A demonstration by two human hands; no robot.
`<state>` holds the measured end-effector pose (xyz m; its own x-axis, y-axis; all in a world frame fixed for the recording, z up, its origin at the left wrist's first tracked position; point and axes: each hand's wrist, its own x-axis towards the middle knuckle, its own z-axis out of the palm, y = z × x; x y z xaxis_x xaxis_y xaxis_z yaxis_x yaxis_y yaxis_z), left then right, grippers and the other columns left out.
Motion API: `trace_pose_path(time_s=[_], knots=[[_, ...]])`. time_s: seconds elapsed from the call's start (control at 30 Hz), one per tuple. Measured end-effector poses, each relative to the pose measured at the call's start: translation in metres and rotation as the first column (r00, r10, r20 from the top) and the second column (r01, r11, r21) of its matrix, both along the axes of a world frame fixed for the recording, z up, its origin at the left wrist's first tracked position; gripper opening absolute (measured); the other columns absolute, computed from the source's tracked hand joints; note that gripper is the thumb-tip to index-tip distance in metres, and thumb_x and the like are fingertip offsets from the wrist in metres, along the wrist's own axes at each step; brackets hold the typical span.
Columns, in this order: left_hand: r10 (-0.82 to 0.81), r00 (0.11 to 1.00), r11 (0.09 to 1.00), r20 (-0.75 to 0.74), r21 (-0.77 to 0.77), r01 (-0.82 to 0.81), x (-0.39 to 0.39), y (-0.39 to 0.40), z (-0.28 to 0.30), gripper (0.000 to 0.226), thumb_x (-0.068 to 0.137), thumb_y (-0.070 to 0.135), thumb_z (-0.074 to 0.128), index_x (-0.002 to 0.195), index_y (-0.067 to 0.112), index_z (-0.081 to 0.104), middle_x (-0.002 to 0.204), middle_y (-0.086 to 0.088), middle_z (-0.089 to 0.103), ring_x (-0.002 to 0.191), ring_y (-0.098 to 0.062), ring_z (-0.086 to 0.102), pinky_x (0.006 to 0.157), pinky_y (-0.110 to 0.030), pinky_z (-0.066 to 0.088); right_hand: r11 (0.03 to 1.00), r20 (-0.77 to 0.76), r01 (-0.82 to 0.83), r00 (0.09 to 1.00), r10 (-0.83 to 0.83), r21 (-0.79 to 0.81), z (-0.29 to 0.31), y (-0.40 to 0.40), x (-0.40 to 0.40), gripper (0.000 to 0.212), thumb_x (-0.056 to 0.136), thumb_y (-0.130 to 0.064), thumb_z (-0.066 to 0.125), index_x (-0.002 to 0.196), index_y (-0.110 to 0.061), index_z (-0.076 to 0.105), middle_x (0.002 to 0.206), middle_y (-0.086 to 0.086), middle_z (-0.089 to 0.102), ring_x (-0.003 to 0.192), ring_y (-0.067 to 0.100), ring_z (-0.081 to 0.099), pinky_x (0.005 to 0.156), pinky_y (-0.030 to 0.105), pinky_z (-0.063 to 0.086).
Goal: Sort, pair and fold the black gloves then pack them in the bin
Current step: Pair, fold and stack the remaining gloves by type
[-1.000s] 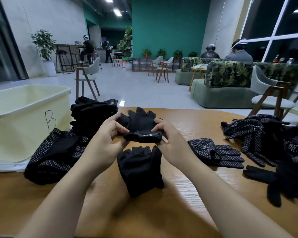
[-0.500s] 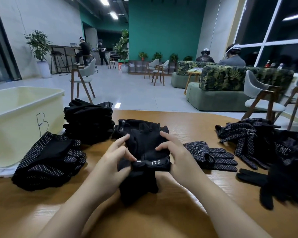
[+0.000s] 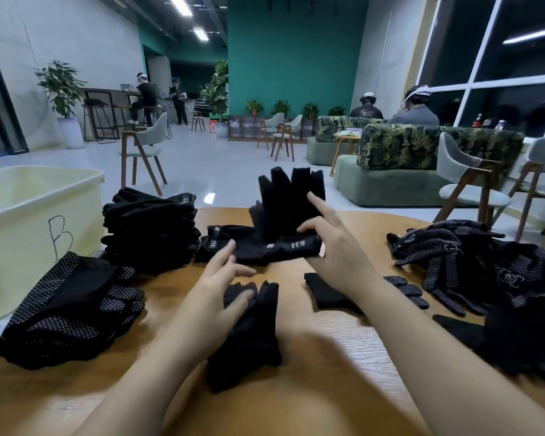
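Up above the wooden table (image 3: 328,338), the right hand (image 3: 334,243) is pinching a black fingerless glove (image 3: 283,221) near its cuff, with the thumb on the near side and the index finger stretched out straight along the glove's back; the glove's short finger stubs are standing upright. Its cuff is showing a small white label and is touching a second cuff of the same sort lying flat just to the left. The left hand (image 3: 221,294) is hanging relaxed with fingers spread fairly wide, gripping nothing; its fingertips are lying on or just over the folded black glove (image 3: 249,335) that is resting on the table between the forearms, though blur is hiding whether they are truly touching it.

A neat stack of folded gloves (image 3: 151,231) is sitting beside the pale yellow bin (image 3: 29,221), which is marked with a hand-drawn B. A dotted pair (image 3: 70,306) is lying in front of the bin, and a loose heap of dotted gloves (image 3: 485,278) is lying at the table's right side.
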<state>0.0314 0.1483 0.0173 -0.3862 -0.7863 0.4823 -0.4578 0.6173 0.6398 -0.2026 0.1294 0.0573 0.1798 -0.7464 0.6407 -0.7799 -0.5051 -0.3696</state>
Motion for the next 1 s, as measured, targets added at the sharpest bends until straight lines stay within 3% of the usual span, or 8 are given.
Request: trace_pose_path(time_s=[0.1,0.2,0.3,0.47,0.63,0.83,0.97,1.0], knots=[[-0.027,0.987,0.994,0.158,0.11,0.01,0.003,0.002,-0.025,0.029,0.09,0.022,0.06,0.096,0.049,0.05,0.146,0.025,0.024,0.134,0.003,0.03,0.105,-0.015,0.027,0.946,-0.027,0.099,0.995,-0.095,0.309,-0.006,-0.035,-0.027,0.032,0.085,0.005,0.055,0.109,-0.015,0.061,0.157,0.0,0.016,0.142,0.014,0.022,0.102,0.012,0.021],[-0.026,0.982,0.989,0.185,0.146,-0.002,0.004,0.006,-0.03,0.018,0.092,0.031,0.057,0.099,0.046,0.053,0.139,0.029,0.033,0.127,0.011,0.032,0.098,-0.005,0.024,0.764,-0.262,0.297,0.949,-0.173,0.572,-0.018,-0.048,-0.05,0.053,0.086,0.01,0.043,0.13,-0.018,0.054,0.157,0.002,0.019,0.142,0.022,0.024,0.11,0.024,0.023],[-0.042,0.98,0.984,0.196,0.18,0.006,0.005,0.008,-0.026,0.021,0.086,0.051,0.057,0.106,0.044,0.057,0.132,0.033,0.035,0.122,0.021,0.028,0.091,0.002,0.022,0.77,-0.231,0.333,0.942,-0.244,0.544,-0.023,-0.046,-0.049,0.062,0.083,0.011,0.039,0.134,-0.022,0.051,0.152,0.001,0.031,0.139,0.022,0.029,0.112,0.031,0.026],[-0.04,0.947,0.998,0.32,0.067,0.019,0.006,0.009,-0.026,0.093,0.05,0.099,0.019,0.117,0.047,0.056,0.116,0.033,0.037,0.122,0.014,0.019,0.103,-0.016,0.015,0.808,-0.306,0.378,0.917,-0.257,0.452,-0.033,0.003,-0.031,0.038,0.095,-0.025,0.046,0.132,-0.029,0.051,0.142,-0.002,0.045,0.137,0.019,0.031,0.111,0.043,0.027],[-0.013,0.902,1.0,0.431,0.017,0.006,0.005,0.01,-0.025,0.096,0.046,0.101,0.013,0.123,0.054,0.047,0.115,0.032,0.029,0.121,0.005,0.018,0.102,-0.02,0.007,0.757,-0.406,0.521,0.838,-0.365,0.394,-0.045,0.063,-0.027,0.042,0.096,-0.044,0.044,0.137,-0.034,0.043,0.152,-0.012,0.028,0.145,0.013,0.009,0.117,0.045,0.005],[-0.02,0.899,1.0,0.438,0.004,0.02,0.002,0.014,-0.024,0.095,0.044,0.101,0.002,0.122,0.059,0.037,0.114,0.037,0.034,0.115,0.021,0.014,0.099,-0.016,0.006,0.796,-0.151,0.548,0.836,-0.527,0.259,-0.061,0.119,-0.044,0.033,0.094,-0.028,0.053,0.127,-0.029,0.056,0.147,-0.01,0.036,0.144,0.011,0.014,0.117,0.038,0.007],[-0.024,0.871,1.0,0.49,0.0,0.028,-0.004,0.015,-0.026,0.092,0.044,0.098,-0.01,0.122,0.065,0.026,0.127,0.039,0.029,0.129,-0.001,0.017,0.109,-0.018,0.009,0.677,-0.083,0.723,0.69,-0.72,0.139,-0.074,0.148,-0.074,0.032,0.085,-0.016,0.065,0.116,-0.02,0.066,0.144,0.005,0.043,0.143,0.024,0.021,0.115,0.048,0.012],[-0.026,0.864,0.999,0.502,-0.014,0.038,-0.005,0.016,-0.027,0.095,0.044,0.096,-0.014,0.124,0.064,0.025,0.129,0.038,0.026,0.128,0.002,0.015,0.109,-0.016,0.006,0.623,-0.073,0.77,0.636,-0.769,0.138,-0.076,0.154,-0.08,0.034,0.083,-0.014,0.066,0.117,-0.019,0.066,0.145,0.009,0.042,0.143,0.027,0.019,0.115,0.05,0.012]])
